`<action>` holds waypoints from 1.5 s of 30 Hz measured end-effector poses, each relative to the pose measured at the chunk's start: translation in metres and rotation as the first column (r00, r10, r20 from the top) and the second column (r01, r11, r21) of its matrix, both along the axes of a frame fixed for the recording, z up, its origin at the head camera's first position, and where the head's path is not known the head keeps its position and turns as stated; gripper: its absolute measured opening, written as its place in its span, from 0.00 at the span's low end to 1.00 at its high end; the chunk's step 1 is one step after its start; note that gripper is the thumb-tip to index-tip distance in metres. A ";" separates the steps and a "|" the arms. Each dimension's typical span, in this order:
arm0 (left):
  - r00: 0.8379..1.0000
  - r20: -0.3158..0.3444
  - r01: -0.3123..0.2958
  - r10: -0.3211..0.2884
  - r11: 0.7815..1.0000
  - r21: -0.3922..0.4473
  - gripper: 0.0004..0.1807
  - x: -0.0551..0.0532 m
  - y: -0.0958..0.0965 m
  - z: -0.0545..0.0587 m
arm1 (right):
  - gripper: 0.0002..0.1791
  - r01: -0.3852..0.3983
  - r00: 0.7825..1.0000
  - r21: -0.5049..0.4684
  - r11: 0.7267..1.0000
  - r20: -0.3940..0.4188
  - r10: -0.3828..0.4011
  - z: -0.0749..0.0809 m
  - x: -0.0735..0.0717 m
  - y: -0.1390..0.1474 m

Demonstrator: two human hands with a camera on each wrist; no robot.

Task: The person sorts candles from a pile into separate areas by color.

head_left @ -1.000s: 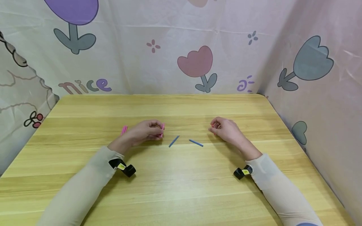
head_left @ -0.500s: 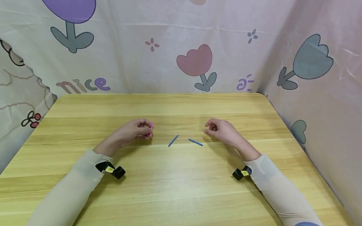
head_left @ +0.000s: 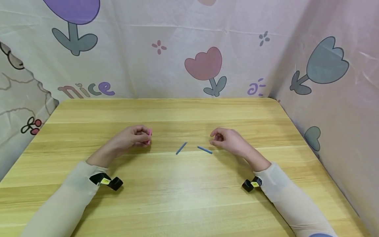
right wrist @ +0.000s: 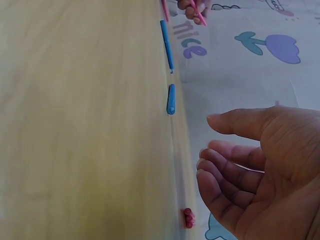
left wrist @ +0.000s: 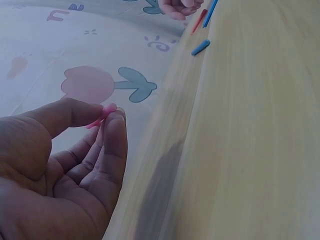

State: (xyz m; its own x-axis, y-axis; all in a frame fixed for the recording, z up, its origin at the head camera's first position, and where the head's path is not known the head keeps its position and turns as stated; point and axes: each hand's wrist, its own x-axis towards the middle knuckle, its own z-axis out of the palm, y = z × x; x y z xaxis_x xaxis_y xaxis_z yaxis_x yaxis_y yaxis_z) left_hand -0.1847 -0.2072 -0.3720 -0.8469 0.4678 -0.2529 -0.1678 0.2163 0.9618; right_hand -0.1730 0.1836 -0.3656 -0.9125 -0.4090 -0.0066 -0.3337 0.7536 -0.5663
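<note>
My left hand [head_left: 128, 138] is above the left half of the table, pinching a thin pink stick [head_left: 149, 136] between thumb and fingertips. In the left wrist view the same pink stick [left wrist: 102, 116] is seen nearly end-on. On the right, my right hand [head_left: 231, 141] holds nothing, its fingers loosely bent and thumb apart. A small red bundle of sticks [right wrist: 188, 218] lies on the table near its fingers in the right wrist view. Two blue sticks, a left one [head_left: 181, 148] and a right one [head_left: 205, 150], lie slanted between the hands.
Another pink stick [right wrist: 165, 10] lies by the left hand in the right wrist view; the left arm hides it from the head view. A printed curtain [head_left: 133, 59] stands behind the wooden table [head_left: 177, 197]. Each wrist carries a black camera.
My left hand has moved left, carrying the pink stick, and now covers the pink sticks lying there. The right hand has let go of the red sticks and shifted slightly left.
</note>
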 end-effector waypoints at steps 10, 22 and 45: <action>0.999 -0.026 -0.029 0.028 0.999 -0.045 0.18 0.003 -0.015 0.001 | 0.13 -0.086 0.996 0.026 0.996 0.007 0.085 -0.002 0.001 -0.005; 0.997 -0.037 -0.064 0.061 0.995 -0.078 0.19 0.003 -0.029 -0.001 | 0.12 -0.149 0.989 0.060 0.987 0.026 0.147 -0.002 0.000 -0.010; 0.988 -0.076 -0.145 0.134 0.976 -0.163 0.17 0.000 -0.057 -0.001 | 0.11 -0.154 0.987 0.048 0.987 0.064 0.151 -0.004 0.002 -0.019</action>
